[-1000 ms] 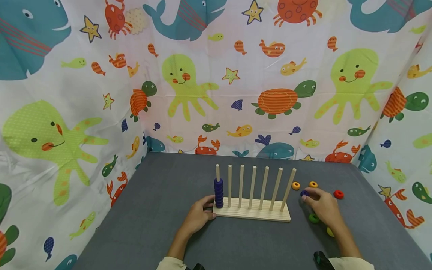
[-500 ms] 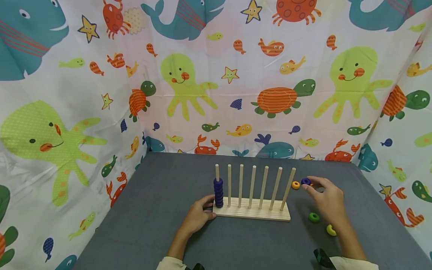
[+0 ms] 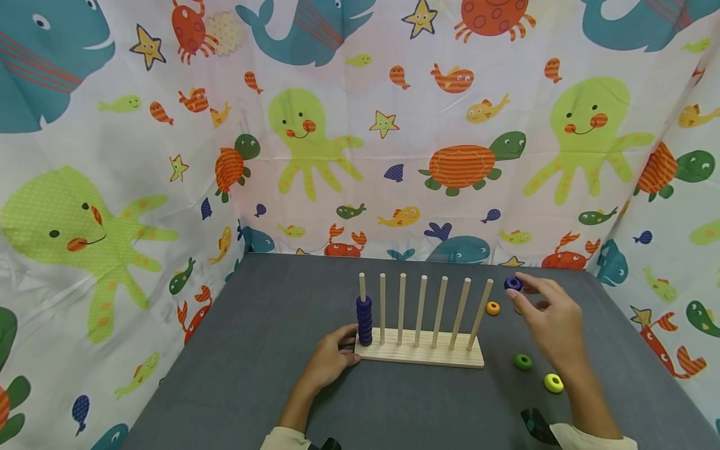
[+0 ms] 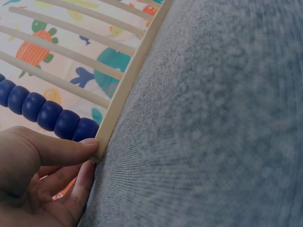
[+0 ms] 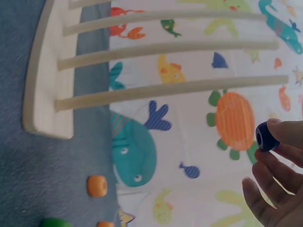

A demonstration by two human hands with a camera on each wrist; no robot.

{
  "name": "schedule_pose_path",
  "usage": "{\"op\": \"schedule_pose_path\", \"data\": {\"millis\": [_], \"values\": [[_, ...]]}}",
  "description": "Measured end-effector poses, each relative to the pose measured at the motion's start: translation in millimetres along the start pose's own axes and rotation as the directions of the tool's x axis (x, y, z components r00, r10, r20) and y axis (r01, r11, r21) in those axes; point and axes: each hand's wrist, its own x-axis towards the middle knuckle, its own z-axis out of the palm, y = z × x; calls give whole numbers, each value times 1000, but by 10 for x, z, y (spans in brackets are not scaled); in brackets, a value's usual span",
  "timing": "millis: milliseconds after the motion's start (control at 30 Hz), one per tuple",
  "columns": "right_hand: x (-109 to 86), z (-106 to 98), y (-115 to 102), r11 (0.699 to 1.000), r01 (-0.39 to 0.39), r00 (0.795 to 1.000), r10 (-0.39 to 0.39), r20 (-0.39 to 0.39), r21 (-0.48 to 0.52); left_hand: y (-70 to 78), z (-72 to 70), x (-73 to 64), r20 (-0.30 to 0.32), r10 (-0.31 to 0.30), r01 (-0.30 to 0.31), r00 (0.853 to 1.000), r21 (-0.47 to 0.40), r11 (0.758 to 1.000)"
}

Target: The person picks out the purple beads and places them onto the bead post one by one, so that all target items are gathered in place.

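A wooden peg stand [image 3: 419, 350] with a row of upright pegs sits on the grey table. Its leftmost peg carries a stack of dark blue beads [image 3: 365, 322], also large in the left wrist view [image 4: 49, 113]; the other pegs are bare. My left hand [image 3: 330, 357] grips the left end of the base, thumb and fingers at its edge. To the right of the stand, my right hand [image 3: 557, 322] pinches a dark blue bead [image 3: 513, 284] between thumb and fingers, raised above the table. The right wrist view shows the hole in this bead [image 5: 266, 137].
An orange bead [image 3: 492, 308] lies right of the stand, with a green bead [image 3: 523, 362] and a yellow bead [image 3: 554, 383] nearer me. Another orange bead [image 5: 105, 224] shows in the right wrist view. A sea-animal curtain [image 3: 337, 156] encloses the table behind.
My right hand has lifted the dark blue bead up and away from the table. The yellow bead, earlier partly covered by my arm, is in full view. My left hand stays put.
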Motion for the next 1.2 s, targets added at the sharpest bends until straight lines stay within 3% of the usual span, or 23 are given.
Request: {"op": "schedule_pose_path", "data": {"millis": [267, 733, 1200], "values": [[26, -93, -277, 1000, -11, 998, 12, -55, 19, -2, 0, -5, -8, 6, -6, 1000, 8, 1000], [49, -135, -621, 996, 84, 995, -84, -46, -9, 11, -2, -10, -8, 5, -5, 1000, 11, 1000], [70, 10, -864, 976, 179, 984, -176, -32, 128, -5, -3, -6, -3, 4, -4, 1000, -1, 1000]]}}
